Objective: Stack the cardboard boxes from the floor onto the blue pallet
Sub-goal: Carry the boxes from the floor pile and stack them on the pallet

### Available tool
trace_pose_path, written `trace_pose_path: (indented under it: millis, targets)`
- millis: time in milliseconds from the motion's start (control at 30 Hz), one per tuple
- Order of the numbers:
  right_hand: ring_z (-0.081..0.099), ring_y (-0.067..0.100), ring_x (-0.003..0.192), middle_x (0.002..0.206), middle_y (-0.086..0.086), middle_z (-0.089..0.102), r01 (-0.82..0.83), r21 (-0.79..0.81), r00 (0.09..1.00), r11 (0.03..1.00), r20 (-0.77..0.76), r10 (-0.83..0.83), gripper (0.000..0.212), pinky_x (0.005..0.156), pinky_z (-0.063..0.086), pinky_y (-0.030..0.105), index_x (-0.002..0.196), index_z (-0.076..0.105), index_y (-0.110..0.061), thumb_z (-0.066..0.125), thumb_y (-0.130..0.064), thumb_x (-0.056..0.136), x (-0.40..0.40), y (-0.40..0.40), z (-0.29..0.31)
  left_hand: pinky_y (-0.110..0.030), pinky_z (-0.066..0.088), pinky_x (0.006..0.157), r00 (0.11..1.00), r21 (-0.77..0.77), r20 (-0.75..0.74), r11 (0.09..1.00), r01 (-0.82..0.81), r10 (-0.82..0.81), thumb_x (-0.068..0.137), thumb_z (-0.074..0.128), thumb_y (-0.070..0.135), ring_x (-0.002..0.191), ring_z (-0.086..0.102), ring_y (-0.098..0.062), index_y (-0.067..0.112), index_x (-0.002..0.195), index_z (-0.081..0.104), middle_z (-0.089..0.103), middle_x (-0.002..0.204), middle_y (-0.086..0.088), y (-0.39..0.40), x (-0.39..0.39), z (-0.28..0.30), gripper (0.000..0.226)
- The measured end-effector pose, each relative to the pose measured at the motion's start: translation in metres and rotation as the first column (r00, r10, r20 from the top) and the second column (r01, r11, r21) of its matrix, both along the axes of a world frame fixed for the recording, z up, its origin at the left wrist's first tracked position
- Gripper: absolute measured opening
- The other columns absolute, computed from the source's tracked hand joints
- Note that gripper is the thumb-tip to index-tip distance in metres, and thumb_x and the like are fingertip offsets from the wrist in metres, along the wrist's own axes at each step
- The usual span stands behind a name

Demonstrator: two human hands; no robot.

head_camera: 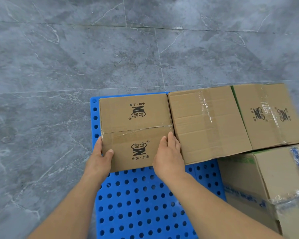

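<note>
Right, both hands are on the small brown cardboard box with black printed logos (135, 131), which sits at the far left corner of the blue perforated plastic pallet (141, 204). The left hand (100, 159) clamps the box's near left corner, thumb lying across the top face and fingers down the side. The right hand (167, 157) grips the near right edge, its fingers curled over the top beside the neighbouring carton (the fingertips reach into the seam between the two boxes).

Touching that small box, further along the pallet's far edge, stands a larger plain brown cardboard box sealed with clear tape (209, 125). Next along the same edge, pressed against it, comes a third brown cardboard box with black logos under glossy tape (269, 114). At the pallet's near right side a bigger cardboard box with blue and green print (266, 187) stands just below those two. Around the pallet spreads the grey marbled tile floor (76, 57).
</note>
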State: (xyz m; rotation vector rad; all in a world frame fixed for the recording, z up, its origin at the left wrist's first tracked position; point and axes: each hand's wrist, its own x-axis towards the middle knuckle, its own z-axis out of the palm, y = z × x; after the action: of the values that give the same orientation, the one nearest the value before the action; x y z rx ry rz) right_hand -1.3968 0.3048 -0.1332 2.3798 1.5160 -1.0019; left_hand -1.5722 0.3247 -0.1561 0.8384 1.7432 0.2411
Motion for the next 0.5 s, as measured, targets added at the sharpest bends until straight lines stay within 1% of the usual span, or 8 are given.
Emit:
trace_pose_path:
  millis: [100, 200, 267, 333, 400, 500]
  targets:
    - [-0.004, 0.024, 0.145, 0.157, 0.010, -0.008, -0.030, -0.012, 0.999, 0.999, -0.030, 0.029, 0.066, 0.115, 0.010, 0.031, 0.149, 0.008, -0.006, 0.043, -0.007, 0.093, 0.006, -0.001, 0.007, -0.046, 0.036, 0.106, 1.000, -0.033, -0.014, 0.999, 0.003, -0.004, 0.098, 0.041, 0.026, 0.130, 0.040, -0.026, 0.037, 0.149, 0.002, 0.031, 0.151, 0.002, 0.001, 0.002, 0.006, 0.064]
    - [0.001, 0.024, 0.145, 0.158, 0.009, -0.004, -0.042, 0.008, 0.998, 0.999, -0.053, 0.042, 0.060, 0.116, 0.013, 0.033, 0.149, 0.012, -0.011, 0.041, -0.014, 0.096, 0.011, -0.004, 0.020, -0.048, 0.034, 0.107, 0.998, -0.039, -0.020, 0.997, -0.065, 0.064, 0.097, 0.043, 0.030, 0.132, 0.038, -0.028, 0.038, 0.148, -0.002, 0.029, 0.152, -0.001, -0.004, 0.005, 0.020, 0.068]
    - [0.004, 0.023, 0.144, 0.158, 0.008, -0.001, -0.048, 0.018, 0.996, 0.999, -0.072, 0.049, 0.058, 0.115, 0.014, 0.034, 0.149, 0.014, -0.013, 0.038, -0.016, 0.097, 0.013, -0.008, 0.034, -0.048, 0.030, 0.109, 0.995, -0.001, -0.031, 0.995, -0.097, 0.097, 0.096, 0.045, 0.032, 0.137, 0.032, -0.026, 0.037, 0.148, -0.002, 0.023, 0.154, 0.001, -0.011, 0.006, 0.034, 0.069]
    - [0.007, 0.023, 0.144, 0.158, 0.009, 0.001, -0.052, 0.024, 0.995, 0.998, -0.081, 0.054, 0.057, 0.115, 0.017, 0.036, 0.149, 0.015, -0.013, 0.038, -0.017, 0.097, 0.016, -0.011, 0.049, -0.048, 0.027, 0.111, 0.994, 0.055, -0.047, 0.994, -0.092, 0.094, 0.096, 0.046, 0.033, 0.140, 0.027, -0.023, 0.035, 0.148, 0.001, 0.020, 0.156, 0.002, -0.019, 0.008, 0.052, 0.070]
    - [0.010, 0.024, 0.143, 0.157, 0.008, 0.004, -0.054, 0.032, 0.995, 0.998, -0.077, 0.056, 0.057, 0.115, 0.023, 0.038, 0.148, 0.017, -0.013, 0.040, -0.018, 0.096, 0.020, -0.014, 0.067, -0.047, 0.026, 0.112, 0.994, 0.097, -0.066, 0.992, -0.083, 0.089, 0.095, 0.048, 0.034, 0.141, 0.025, -0.021, 0.033, 0.149, 0.004, 0.021, 0.156, 0.002, -0.027, 0.013, 0.071, 0.070]
    - [0.015, 0.024, 0.142, 0.156, 0.009, 0.010, -0.063, 0.055, 0.995, 0.997, -0.077, 0.067, 0.055, 0.113, 0.026, 0.040, 0.147, 0.021, -0.012, 0.041, -0.022, 0.096, 0.028, -0.018, 0.097, -0.043, 0.028, 0.111, 0.992, 0.157, -0.062, 0.983, -0.095, 0.106, 0.094, 0.049, 0.034, 0.139, 0.028, -0.019, 0.032, 0.149, 0.009, 0.026, 0.153, 0.001, -0.043, 0.030, 0.107, 0.068]
